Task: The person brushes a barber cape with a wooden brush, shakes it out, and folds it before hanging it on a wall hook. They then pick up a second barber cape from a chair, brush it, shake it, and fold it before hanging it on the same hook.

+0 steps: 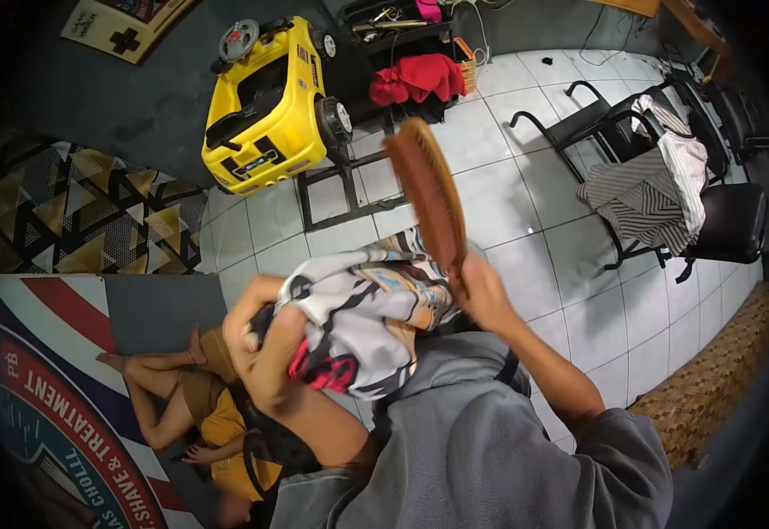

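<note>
My right hand (488,295) is wrapped round the handle of a wooden brush (427,189), which points up and away with its dense brown bristles facing left. My left hand (265,339) grips the edge of a bunched cloth (374,304), white with black, red and tan printed patterns. The cloth hangs in front of my grey shirt, and the lower end of the brush overlaps its right side in this view.
A yellow toy car (270,115) sits on a black metal frame at the back. To the right, a black barber chair (728,220) carries a striped cloth (658,181). A person in yellow (235,432) sits at lower left by a large barber sign (76,414). A red cloth (418,79) lies on a cart.
</note>
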`<state>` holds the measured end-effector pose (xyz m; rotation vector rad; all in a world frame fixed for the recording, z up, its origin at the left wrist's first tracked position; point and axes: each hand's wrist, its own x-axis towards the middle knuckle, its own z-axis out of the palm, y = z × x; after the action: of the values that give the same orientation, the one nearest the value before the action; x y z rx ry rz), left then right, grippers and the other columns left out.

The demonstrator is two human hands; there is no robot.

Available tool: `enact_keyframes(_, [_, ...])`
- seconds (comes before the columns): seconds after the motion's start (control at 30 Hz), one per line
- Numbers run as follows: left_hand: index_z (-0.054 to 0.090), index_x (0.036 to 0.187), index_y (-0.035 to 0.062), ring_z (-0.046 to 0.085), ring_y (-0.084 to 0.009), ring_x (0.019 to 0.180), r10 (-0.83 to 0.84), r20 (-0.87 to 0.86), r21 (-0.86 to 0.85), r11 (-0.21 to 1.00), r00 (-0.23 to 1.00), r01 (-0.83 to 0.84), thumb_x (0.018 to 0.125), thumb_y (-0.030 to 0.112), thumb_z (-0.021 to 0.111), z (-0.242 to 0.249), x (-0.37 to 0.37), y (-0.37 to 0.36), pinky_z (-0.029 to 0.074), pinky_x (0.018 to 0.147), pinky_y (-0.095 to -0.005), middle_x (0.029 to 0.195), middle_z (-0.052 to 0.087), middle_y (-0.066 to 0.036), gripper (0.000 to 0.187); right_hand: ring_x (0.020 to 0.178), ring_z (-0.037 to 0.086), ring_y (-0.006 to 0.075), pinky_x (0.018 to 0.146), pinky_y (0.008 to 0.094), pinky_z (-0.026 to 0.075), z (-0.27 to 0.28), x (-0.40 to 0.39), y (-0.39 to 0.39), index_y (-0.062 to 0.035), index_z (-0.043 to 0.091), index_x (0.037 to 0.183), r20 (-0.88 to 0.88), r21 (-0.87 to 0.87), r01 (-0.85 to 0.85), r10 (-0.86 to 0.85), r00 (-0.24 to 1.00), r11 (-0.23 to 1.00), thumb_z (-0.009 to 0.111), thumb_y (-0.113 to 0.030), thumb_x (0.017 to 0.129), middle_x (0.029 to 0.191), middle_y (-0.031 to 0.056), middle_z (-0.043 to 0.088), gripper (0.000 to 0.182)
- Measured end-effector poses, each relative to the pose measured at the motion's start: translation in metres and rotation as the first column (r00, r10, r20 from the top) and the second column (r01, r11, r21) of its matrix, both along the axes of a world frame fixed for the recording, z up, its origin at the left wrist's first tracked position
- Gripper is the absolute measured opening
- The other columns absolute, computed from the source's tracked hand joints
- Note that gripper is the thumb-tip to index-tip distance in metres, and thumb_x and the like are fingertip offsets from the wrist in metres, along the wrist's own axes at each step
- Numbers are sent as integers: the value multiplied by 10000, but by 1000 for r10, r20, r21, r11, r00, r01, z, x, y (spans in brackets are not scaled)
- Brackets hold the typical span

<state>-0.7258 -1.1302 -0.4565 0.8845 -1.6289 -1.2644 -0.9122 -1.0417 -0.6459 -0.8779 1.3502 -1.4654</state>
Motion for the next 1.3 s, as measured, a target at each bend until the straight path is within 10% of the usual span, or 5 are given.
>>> enact_keyframes(0.2, [512, 862, -20, 476, -68, 632, 122, -239, -56, 989, 963, -139, 847, 138, 540, 7, -19, -12, 369, 609, -190, 755, 560, -66, 161, 657, 577, 366, 584, 417, 444, -91, 21, 11, -49, 548, 912, -422, 78, -445, 434, 796, 892, 411, -366, 926, 709, 181, 604, 345])
enact_keyframes(0.53, [540, 1054, -56, 561, -148, 840, 412, -411, -188, 835, 813, -518, 900, 107, 421, -10, -13, -2, 479, 739, -263, 938, 533, -99, 254, 577, 621, 334, 573, 415, 505, -254, -47, 61, 28, 613, 846, -467, 824, 38, 639, 611, 566, 365, -486, 910, 759, 225, 628, 573])
enact_keyframes(0.73, [522, 959, -5, 564, -109, 739, 341, -449, 143, 940, 826, -310, 861, 51, 509, -12, -23, -7, 467, 661, -231, 838, 547, -53, 113, 394, 328, 87, 339, 247, 251, -55, -11, -5, -114, 375, 662, 477, 467, -58, -196, 857, 882, 321, -504, 925, 527, -17, 347, 474])
enact_keyframes(0.9, [507, 987, -7, 579, -113, 715, 272, -439, 124, 962, 857, -242, 875, 67, 508, -16, -38, -8, 474, 631, -238, 835, 574, -63, 134, 433, 471, 238, 458, 346, 381, 14, 34, -1, -20, 451, 822, -94, -186, -155, 140, 986, 970, 321, -330, 945, 544, 88, 461, 358])
enact_keyframes(1.3, [371, 1249, -44, 589, -231, 908, 769, -115, -403, 542, 628, -737, 915, 159, 430, -10, 15, 7, 535, 728, -321, 1095, 535, -145, 395, 825, 636, 342, 710, 428, 516, -250, -22, 91, -46, 646, 855, -414, 883, -7, 787, 457, 469, 452, -239, 861, 887, 183, 645, 274])
